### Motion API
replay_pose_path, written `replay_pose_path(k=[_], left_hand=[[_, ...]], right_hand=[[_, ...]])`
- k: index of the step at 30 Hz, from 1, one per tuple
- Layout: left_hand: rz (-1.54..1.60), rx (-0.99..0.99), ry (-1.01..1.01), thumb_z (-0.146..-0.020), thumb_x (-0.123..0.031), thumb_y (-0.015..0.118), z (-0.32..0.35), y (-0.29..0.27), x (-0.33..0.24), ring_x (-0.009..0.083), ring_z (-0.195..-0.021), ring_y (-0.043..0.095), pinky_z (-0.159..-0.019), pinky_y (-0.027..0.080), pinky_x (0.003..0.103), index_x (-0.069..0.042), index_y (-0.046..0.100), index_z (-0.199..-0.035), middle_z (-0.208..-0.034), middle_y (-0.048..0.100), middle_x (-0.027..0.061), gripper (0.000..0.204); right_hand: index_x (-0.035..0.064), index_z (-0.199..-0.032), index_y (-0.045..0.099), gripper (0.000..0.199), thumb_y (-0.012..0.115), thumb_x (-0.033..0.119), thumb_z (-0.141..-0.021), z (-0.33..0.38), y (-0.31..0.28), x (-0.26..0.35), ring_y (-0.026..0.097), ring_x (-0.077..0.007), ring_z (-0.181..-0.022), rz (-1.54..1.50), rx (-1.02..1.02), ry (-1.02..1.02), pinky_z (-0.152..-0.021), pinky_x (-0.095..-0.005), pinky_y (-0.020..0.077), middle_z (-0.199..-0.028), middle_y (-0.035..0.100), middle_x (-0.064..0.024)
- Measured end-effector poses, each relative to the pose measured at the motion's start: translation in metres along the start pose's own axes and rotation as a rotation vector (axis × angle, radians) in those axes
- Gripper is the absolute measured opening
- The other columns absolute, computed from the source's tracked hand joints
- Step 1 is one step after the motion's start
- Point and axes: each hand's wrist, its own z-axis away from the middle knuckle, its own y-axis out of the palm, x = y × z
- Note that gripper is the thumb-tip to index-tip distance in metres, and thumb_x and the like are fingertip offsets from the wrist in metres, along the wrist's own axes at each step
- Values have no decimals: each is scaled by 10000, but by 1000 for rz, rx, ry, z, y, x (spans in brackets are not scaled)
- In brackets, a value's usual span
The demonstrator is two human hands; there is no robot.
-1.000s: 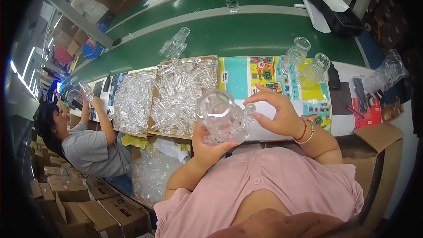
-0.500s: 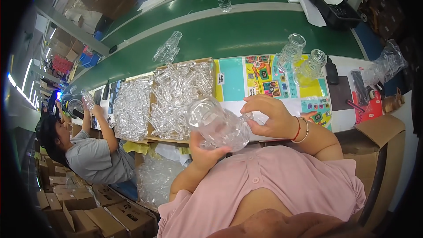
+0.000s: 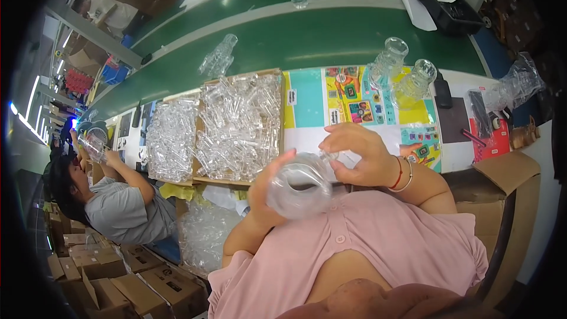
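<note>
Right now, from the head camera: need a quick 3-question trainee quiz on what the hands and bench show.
1. True or false: both hands are on the same clear jar.
2. How many clear jars stand upright on the colourful printed sheet at the right? A) none B) two C) five
3. What fills the flat cardboard trays left of that sheet?

Key
1. True. The left hand wraps the side of the clear jar, and the right hand grips its far end.
2. B. Two jars stand on the printed sheet.
3. Small clear parts, piled loosely in the cardboard trays.
</note>
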Motion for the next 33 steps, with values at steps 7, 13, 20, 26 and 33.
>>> replay_pose_path(k=[7,13,20,26,33], left_hand=[[-35,86,405,-641,-160,782,-5,4,2,328,-1103,516,-906,427,395,-55,419,-1248,-1217,494,220,716],[154,285,-113,-660,-218,773,15,15,14,273,-1148,474,-976,356,355,-44,382,-1290,-1241,472,175,762],[120,628,-23,-688,-257,742,0,5,-1,283,-1186,424,-990,332,362,-43,409,-1271,-1264,438,170,705],[74,462,-364,-736,-304,691,-32,8,-16,279,-1071,527,-909,401,337,-47,390,-1265,-1172,532,174,661],[-601,983,-426,-732,-453,648,-122,35,-5,332,-981,562,-823,434,388,-50,380,-1255,-1058,581,203,713]], right_hand=[[39,-990,528,212,565,43,-782,26,5,-21,568,-241,-954,-248,104,89,-938,-415,387,-954,599,-104],[2,-1219,450,644,259,533,-909,37,24,-14,380,-243,-1216,-732,299,255,-1023,-379,260,-1266,431,-155],[46,-1206,498,630,169,501,-922,36,15,-4,335,-304,-1256,-415,444,-78,-1050,-484,168,-1283,445,-154],[-29,-1160,434,503,276,398,-947,30,12,-32,435,-249,-1130,-477,-469,147,-1008,-373,278,-1175,481,-159],[-9,-1095,436,347,328,288,-951,46,-30,-25,466,-220,-1024,-251,-735,-8,-956,-358,327,-1140,465,-158]])
